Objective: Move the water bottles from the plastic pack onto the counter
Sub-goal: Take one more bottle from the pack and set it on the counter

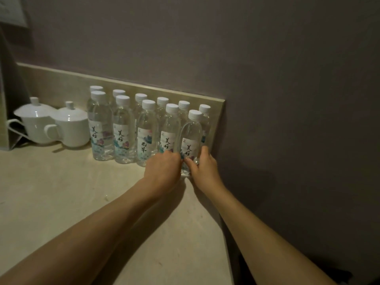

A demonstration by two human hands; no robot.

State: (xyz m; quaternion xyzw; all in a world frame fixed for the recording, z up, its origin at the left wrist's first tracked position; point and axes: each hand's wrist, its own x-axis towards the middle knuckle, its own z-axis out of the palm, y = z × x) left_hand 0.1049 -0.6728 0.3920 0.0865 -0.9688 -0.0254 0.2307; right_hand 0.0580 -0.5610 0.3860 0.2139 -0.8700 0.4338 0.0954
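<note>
Two white lidded cups [55, 122] are standing side by side at the back left of the surface, handles facing front-left, their knobbed lids sitting in place. A beige backsplash strip [61, 83] is running along the grey-purple wall [267, 68] behind them, and a pale panel [11, 11] is showing in the top-left corner

Pale counter [72, 192] — two rows of water bottles [147, 132] along its back edge, two lidded cups [72, 126] at back-left.
</note>
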